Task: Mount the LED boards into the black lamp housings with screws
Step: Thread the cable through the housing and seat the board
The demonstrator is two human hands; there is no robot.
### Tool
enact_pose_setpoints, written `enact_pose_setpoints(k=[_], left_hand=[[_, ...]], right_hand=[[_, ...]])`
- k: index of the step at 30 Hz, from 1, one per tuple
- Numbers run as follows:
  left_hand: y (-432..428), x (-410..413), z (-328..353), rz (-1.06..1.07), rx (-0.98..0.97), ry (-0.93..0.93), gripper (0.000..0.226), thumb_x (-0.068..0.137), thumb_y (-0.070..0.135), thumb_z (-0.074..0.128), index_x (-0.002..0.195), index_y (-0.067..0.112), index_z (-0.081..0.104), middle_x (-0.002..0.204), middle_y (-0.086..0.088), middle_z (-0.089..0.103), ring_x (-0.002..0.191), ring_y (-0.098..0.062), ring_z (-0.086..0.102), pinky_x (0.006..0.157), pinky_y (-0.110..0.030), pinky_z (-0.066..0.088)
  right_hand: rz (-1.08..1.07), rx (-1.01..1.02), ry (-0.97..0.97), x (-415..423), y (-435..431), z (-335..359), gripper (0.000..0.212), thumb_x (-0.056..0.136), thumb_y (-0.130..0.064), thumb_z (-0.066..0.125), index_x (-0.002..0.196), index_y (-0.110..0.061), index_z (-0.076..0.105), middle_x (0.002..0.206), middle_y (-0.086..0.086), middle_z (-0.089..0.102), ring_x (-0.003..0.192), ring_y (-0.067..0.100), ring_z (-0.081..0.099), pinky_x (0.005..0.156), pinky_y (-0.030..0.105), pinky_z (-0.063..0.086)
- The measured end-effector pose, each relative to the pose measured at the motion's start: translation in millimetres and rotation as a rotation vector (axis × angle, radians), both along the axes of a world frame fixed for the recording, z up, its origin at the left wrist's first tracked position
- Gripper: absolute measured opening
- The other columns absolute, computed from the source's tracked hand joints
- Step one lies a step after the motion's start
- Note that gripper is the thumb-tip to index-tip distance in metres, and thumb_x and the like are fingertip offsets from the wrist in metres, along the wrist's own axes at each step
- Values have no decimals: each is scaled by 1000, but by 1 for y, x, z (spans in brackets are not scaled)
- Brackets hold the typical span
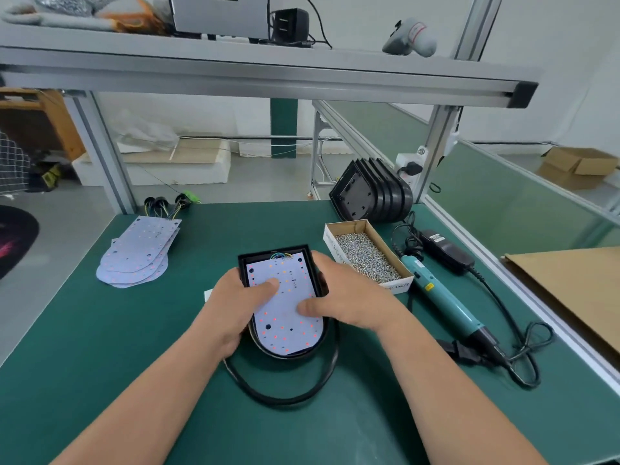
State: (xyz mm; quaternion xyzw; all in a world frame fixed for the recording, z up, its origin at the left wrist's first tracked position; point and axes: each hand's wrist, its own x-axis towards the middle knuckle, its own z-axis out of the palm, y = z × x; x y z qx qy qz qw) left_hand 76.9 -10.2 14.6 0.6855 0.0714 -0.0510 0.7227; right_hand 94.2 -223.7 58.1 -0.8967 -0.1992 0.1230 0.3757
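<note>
A black lamp housing (268,255) lies flat on the green mat in front of me, with a white LED board (285,327) seated inside it. My left hand (235,297) grips the housing's left side, its thumb pressing on the board. My right hand (342,297) grips the right side, its thumb also down on the board. A stack of spare LED boards (137,253) lies at the left. Several empty black housings (372,193) lean together at the back right. A cardboard box of screws (365,256) sits to the right of the housing.
A teal electric screwdriver (443,297) with its black cord and power adapter (446,251) lies right of the screw box. A black cable (285,397) loops around the housing's near end. An aluminium shelf frame (268,78) spans overhead. Brown cardboard (577,290) lies at the far right.
</note>
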Motion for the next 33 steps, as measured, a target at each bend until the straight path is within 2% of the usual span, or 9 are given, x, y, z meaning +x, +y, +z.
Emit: enact_pose_setpoints(k=[3,8,13,16,18,21,27,29,33], left_hand=[[9,2,-1,-103,85,6,28,99,0,66,118,17,77,112,-6,82,101,-30,79,90,-51,62],[4,2,0,-64,117,-5,28,97,-4,67,114,16,78,108,-6,82,99,-30,80,85,-47,64],[4,-1,6,-89,62,-29,27,89,2,75,110,18,78,107,-6,82,98,-30,80,75,-40,64],[2,-4,11,-98,37,-66,41,80,10,76,122,13,73,113,-9,81,105,-32,78,91,-48,62],[0,-4,11,-55,20,-66,36,91,5,76,126,10,69,116,-9,80,108,-33,77,98,-52,60],[-4,-4,10,59,-2,-27,20,106,15,64,126,12,67,116,-6,80,109,-31,76,100,-54,59],[-7,-4,10,105,45,-14,14,105,12,64,115,12,72,108,-7,82,103,-32,78,98,-59,59],[-7,-3,10,81,85,-4,15,105,12,62,112,13,76,106,-6,82,101,-31,79,98,-59,59],[-7,-3,11,58,269,-16,20,99,29,65,105,14,76,102,-8,81,99,-34,77,96,-58,60]], right_hand=[[-20,-52,-46,1,3,-1,74,80,-31,84,143,-33,44,124,-9,66,113,14,63,97,37,52],[-11,-30,-64,3,4,-6,73,80,-23,85,142,-30,48,124,-13,61,110,7,60,88,23,49],[-86,116,-7,4,3,-15,57,88,-30,78,139,-36,54,125,-17,70,117,5,65,101,35,52],[-223,143,-60,5,10,-18,36,95,-41,70,129,-31,60,120,-18,70,113,7,64,95,32,51],[-294,170,-69,8,13,-21,26,95,-39,71,116,-27,62,111,-14,70,104,8,65,87,34,51],[-310,279,-14,8,14,-21,30,87,-36,75,113,-28,63,110,-12,73,104,10,68,94,39,55],[-316,362,77,9,11,-21,39,78,-31,78,114,-26,64,110,-6,76,104,14,72,99,48,56],[-326,311,76,11,11,-20,37,78,-33,78,111,-25,65,109,-5,75,102,15,71,96,46,57],[-289,45,-91,8,8,-13,25,90,-45,75,99,-24,65,91,-8,70,85,12,65,72,24,50]])
